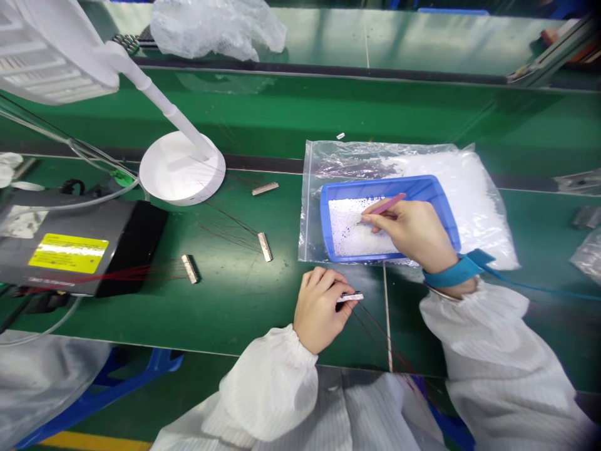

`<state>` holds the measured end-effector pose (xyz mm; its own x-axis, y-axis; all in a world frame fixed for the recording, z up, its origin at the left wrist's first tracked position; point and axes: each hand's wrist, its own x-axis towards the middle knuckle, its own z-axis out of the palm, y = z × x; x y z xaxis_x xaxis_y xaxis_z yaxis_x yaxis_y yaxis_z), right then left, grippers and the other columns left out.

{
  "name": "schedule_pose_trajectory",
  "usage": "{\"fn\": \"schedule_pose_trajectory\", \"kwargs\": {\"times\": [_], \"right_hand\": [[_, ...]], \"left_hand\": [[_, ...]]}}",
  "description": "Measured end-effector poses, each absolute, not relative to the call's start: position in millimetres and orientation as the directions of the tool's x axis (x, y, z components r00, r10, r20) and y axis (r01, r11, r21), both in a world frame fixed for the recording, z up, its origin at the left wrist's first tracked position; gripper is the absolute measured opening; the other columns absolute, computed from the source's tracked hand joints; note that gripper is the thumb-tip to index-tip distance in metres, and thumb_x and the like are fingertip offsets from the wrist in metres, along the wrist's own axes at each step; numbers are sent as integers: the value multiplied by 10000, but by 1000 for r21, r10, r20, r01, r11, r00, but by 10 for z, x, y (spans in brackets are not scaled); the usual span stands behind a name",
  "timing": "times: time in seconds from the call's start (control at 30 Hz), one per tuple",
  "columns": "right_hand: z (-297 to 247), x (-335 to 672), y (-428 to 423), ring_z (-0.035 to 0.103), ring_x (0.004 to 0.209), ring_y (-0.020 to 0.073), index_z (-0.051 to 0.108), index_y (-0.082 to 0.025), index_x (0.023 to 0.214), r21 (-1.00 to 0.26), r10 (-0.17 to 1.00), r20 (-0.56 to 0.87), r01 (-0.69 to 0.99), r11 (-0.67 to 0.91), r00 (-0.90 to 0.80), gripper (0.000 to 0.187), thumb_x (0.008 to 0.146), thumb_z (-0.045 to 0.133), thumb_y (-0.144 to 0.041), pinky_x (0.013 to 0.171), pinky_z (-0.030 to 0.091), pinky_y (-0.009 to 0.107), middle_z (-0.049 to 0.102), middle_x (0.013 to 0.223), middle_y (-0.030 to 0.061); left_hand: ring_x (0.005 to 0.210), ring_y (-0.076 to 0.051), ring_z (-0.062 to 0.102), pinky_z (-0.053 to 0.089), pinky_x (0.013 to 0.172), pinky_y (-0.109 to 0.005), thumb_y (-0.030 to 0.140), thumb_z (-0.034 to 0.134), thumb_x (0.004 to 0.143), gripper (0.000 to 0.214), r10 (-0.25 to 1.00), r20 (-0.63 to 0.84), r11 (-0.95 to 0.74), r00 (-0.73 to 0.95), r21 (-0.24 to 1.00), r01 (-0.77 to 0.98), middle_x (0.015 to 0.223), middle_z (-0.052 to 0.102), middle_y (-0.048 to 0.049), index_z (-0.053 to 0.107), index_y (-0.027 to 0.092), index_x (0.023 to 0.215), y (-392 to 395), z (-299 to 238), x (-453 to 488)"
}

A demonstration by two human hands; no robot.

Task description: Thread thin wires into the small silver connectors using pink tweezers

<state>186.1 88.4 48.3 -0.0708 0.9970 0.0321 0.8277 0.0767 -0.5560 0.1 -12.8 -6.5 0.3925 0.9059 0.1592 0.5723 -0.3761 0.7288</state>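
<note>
My left hand [322,307] is closed on a small pale connector [351,297] just in front of the blue tray. Thin dark wires trail from this connector toward the lower right. Over the blue plastic tray [392,186], my right hand [417,235], with a blue wrist strap [453,270], pinches pink tweezers [390,203]. Their tip reaches down to the tiny white pieces [361,241] spread across the tray's bottom. Under the tray lies a clear zip bag [479,207] filled with more white pieces.
Three similar connectors [265,246], [190,269], [265,188] lie left on the green bench, some with thin wires. A white lamp [183,169] stands behind them. A dark box [70,247] with a yellow label sits far left. Crumpled plastic [218,28] rests on the back shelf.
</note>
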Motion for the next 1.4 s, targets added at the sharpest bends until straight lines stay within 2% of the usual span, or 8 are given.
{"fn": "schedule_pose_trajectory", "kwargs": {"times": [0.33, 0.43, 0.5, 0.6, 0.73, 0.9, 1.03, 1.4], "right_hand": [[482, 1844, 893, 623, 555, 154, 718, -214, 685, -507, 999, 15, 861, 48, -46, 213, 801, 627, -368, 485, 386, 273, 673, 578, -3], [497, 1853, 883, 622, 543, 151, 720, -213, 693, -521, 998, 40, 851, 61, -47, 216, 805, 624, -372, 482, 411, 268, 673, 577, 0], [535, 1863, 830, 639, 572, 148, 717, -215, 716, -583, 995, 82, 808, 88, -50, 215, 816, 614, -375, 506, 455, 266, 711, 689, 3], [628, 1881, 628, 653, 605, 137, 707, -234, 772, -672, 975, 223, 724, 154, -1, 171, 834, 602, -354, 548, 510, 269, 727, 875, -7], [692, 1920, 196, 639, 583, 122, 700, -286, 915, -678, 921, 385, 694, 242, 55, 124, 842, 603, -261, 551, 536, 276, 724, 880, -30], [513, 1953, -167, 662, 649, 120, 693, -281, 943, -746, 963, 224, 609, 268, -150, 157, 825, 620, -209, 600, 568, 265, 728, 902, -41], [342, 1933, -217, 676, 799, 160, 692, -239, 914, -775, 972, 125, 593, 220, -198, 114, 842, 604, -241, 704, 569, 313, 730, 898, -8], [239, 1916, -246, 661, 819, 141, 678, -233, 906, -764, 952, 149, 580, 282, -267, 96, 851, 599, -231, 728, 545, 300, 727, 891, -24]], "left_hand": [[887, -194, 529, 392, 767, -367, 223, 647, 817, 27, 906, 161, -379, 392, 723, 578, 883, 640, -23, 650, 205, 835, -128, -65, 4], [888, -195, 530, 393, 766, -367, 226, 649, 816, 28, 906, 159, -378, 392, 723, 579, 884, 640, -24, 651, 204, 833, -128, -65, 5], [886, -195, 529, 392, 767, -368, 224, 654, 812, 26, 907, 158, -376, 391, 724, 579, 882, 641, -22, 651, 205, 830, -128, -64, 4], [887, -194, 527, 391, 773, -368, 221, 652, 813, 19, 906, 155, -376, 394, 723, 579, 884, 641, -20, 650, 207, 826, -128, -59, 3], [888, -192, 523, 389, 776, -364, 215, 645, 818, 18, 904, 153, -379, 399, 720, 582, 889, 639, -19, 647, 201, 830, -125, -54, 3], [903, -201, 526, 387, 767, -365, 204, 654, 807, 54, 906, 139, -372, 400, 713, 594, 909, 640, -23, 644, 208, 860, -117, -43, 6], [897, -199, 525, 384, 757, -359, 205, 652, 810, 64, 906, 129, -365, 403, 721, 589, 914, 639, -26, 647, 203, 873, -111, -21, 13], [893, -187, 520, 373, 769, -348, 204, 648, 811, 46, 912, 115, -349, 394, 723, 596, 909, 631, -18, 651, 200, 856, -107, -12, 29]]}}
